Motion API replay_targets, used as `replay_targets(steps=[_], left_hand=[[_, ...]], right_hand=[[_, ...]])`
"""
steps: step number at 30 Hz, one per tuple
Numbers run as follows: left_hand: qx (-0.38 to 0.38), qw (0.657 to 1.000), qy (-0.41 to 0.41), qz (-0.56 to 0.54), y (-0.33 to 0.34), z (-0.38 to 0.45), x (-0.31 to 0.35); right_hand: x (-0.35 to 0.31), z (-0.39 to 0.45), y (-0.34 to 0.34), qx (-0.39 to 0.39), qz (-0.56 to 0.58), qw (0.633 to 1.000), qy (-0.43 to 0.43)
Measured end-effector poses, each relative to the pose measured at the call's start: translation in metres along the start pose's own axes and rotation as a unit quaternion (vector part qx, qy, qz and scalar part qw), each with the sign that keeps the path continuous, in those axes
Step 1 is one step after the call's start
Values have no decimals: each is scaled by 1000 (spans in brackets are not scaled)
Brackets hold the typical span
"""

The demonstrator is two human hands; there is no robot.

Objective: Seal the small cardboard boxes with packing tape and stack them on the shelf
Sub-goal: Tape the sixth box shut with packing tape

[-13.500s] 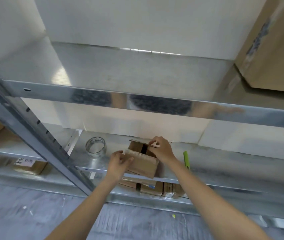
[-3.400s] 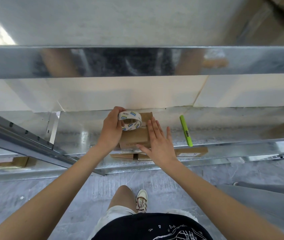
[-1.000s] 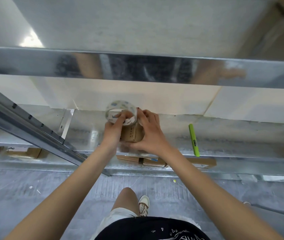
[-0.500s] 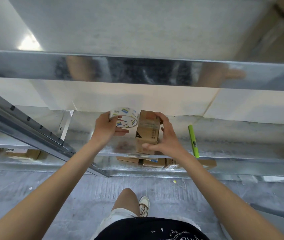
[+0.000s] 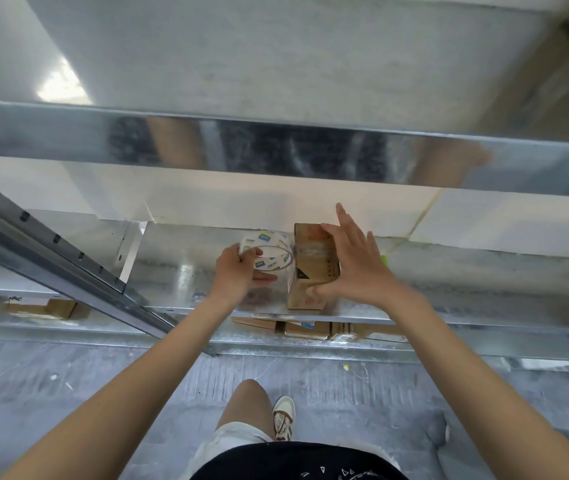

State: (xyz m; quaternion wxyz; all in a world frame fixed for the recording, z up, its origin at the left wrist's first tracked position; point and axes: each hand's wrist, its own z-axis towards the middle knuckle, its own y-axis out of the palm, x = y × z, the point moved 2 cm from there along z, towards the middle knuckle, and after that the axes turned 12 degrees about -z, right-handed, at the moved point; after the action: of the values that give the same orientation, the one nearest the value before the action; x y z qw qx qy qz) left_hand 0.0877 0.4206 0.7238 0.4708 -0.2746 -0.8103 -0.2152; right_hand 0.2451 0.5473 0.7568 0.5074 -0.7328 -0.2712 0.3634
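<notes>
Grey concrete floor gives way to the metal shelf [image 5: 186,282]. Near its front edge, the left hand [image 5: 238,275] grips the tape roll [image 5: 269,252]; the right hand [image 5: 356,268], fingers spread, steadies the small cardboard box [image 5: 314,261]. Best keep the strip taut and pressed flat.

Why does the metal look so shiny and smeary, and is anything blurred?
Head view: the shelf beam mirrors the arms as smeared shapes; a bright glare patch sits upper left; straight rails bow from the wide lens; the right hand on the box is slightly motion-blurred, and the tape roll is soft.
</notes>
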Motion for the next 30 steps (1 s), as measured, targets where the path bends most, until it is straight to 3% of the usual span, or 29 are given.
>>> replay_targets(steps=[5, 8, 10, 14, 20, 24, 30], left_hand=[[-4, 1000, -2, -15, 5, -3, -9], [-9, 1000, -7, -27, 7, -3, -13], [-5, 1000, -15, -24, 9, -3, -17], [7, 999, -16, 40, 12, 0, -32], [5, 976, 93, 197, 12, 10, -25], [-4, 960, 149, 236, 23, 5, -12], [-26, 922, 191, 335, 20, 9, -4]], right_hand=[[-34, 11, 3, -61, -35, 997, 33], [-37, 8, 13, 28, -57, 997, 30], [-33, 3, 14, 89, -17, 996, 28], [-19, -2, 15, 130, 47, 990, 35], [0, -16, 22, 160, 164, 970, 86], [15, -27, 31, 185, 247, 944, 117], [34, -37, 42, 207, 341, 909, 123]])
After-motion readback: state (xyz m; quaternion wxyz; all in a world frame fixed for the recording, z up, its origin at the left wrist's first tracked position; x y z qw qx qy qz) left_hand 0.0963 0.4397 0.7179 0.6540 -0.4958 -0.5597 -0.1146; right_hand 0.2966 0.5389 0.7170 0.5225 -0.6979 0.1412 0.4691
